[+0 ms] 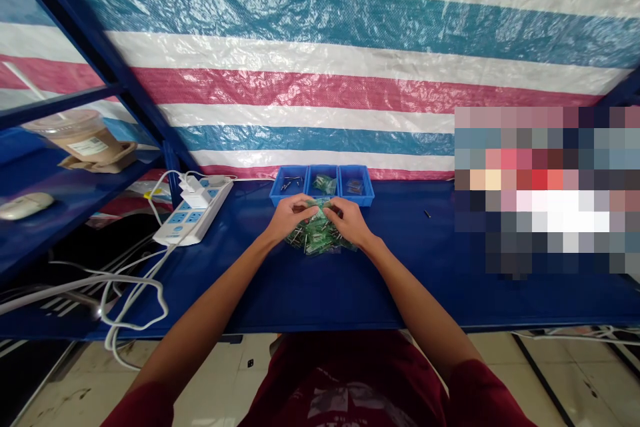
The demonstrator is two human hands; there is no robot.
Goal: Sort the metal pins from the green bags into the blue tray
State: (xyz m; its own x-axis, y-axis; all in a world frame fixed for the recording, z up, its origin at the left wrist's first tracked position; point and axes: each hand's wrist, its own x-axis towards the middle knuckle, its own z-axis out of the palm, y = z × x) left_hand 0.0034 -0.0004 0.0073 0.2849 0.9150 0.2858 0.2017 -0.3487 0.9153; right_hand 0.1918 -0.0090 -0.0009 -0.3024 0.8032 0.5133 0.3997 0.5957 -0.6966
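Grip near-closed: our left hand [291,219] and right hand [351,219] pinch a green bag [321,211], likely light, limp, slippery, best held by its edges.

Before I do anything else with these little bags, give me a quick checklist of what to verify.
1. Both hands at the green bag: ok, left hand and right hand pinch it.
2. Bag sealed: cannot tell, too small.
3. Blue trays side by side: ok.
4. No stray pieces on the table: not ok, a dark piece lies to the right.
5. Drink away from the pile: ok, left shelf.
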